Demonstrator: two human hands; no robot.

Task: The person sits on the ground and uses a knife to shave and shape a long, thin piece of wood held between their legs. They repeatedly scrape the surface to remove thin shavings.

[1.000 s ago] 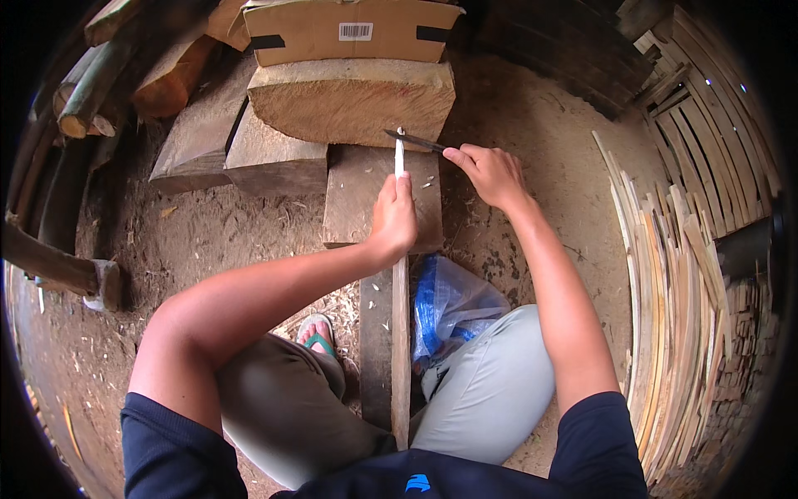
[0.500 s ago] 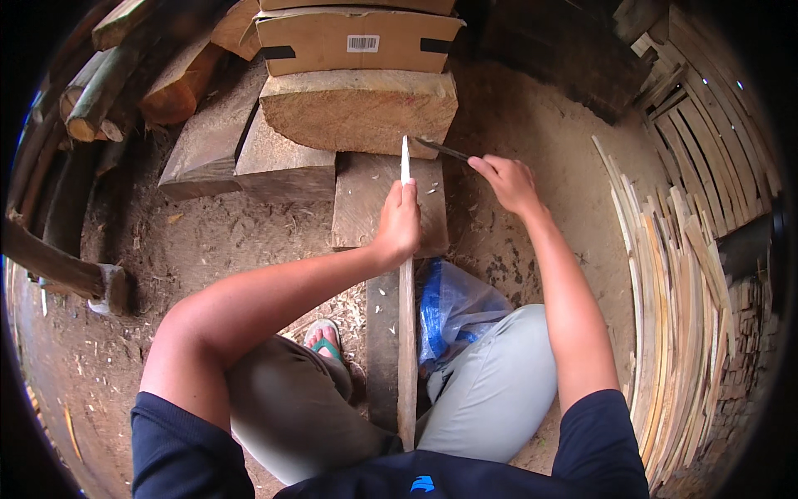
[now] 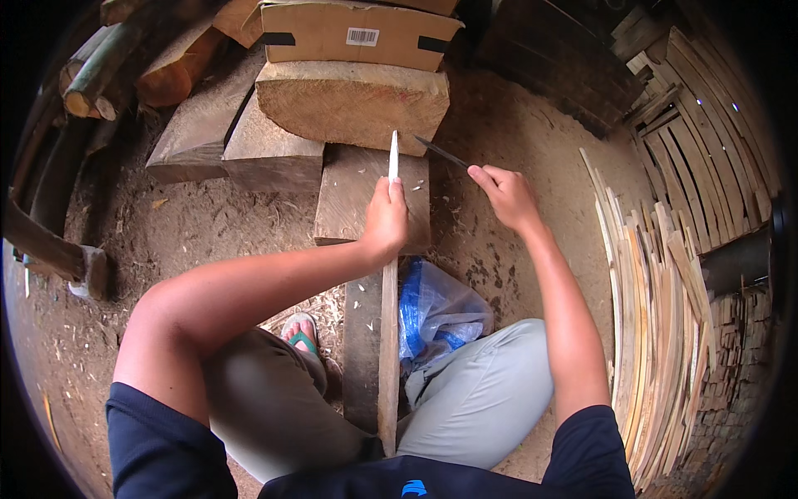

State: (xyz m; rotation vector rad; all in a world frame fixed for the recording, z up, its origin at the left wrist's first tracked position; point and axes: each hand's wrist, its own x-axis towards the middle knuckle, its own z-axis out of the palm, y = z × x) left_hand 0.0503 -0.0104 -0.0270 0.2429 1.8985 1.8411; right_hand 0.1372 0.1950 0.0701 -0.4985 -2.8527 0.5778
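My left hand (image 3: 386, 220) is wrapped round a long thin wooden stick (image 3: 388, 333) near its far end. The stick runs back between my knees, and its pale, whittled tip (image 3: 394, 154) points away from me. In my right hand (image 3: 504, 195) is a knife (image 3: 445, 153) with a dark blade, reaching left toward the tip. A small gap shows between blade and tip. Beneath the tip lies a squared wood block (image 3: 349, 191) with a few shavings on it. Much of the knife's handle is hidden in my fingers.
Ahead, a thick cut log slab (image 3: 349, 108) bears a cardboard box (image 3: 324, 41). Long wooden strips (image 3: 657, 333) are stacked at the right. A clear and blue plastic bag (image 3: 440, 308) lies by my right leg. Logs (image 3: 91, 87) are piled at the far left; a hammer-like tool (image 3: 87, 270) sits below.
The knife blade has drawn a little away from the stick's tip and now stands apart from it. The whole view has shifted slightly. Both hands keep their holds.
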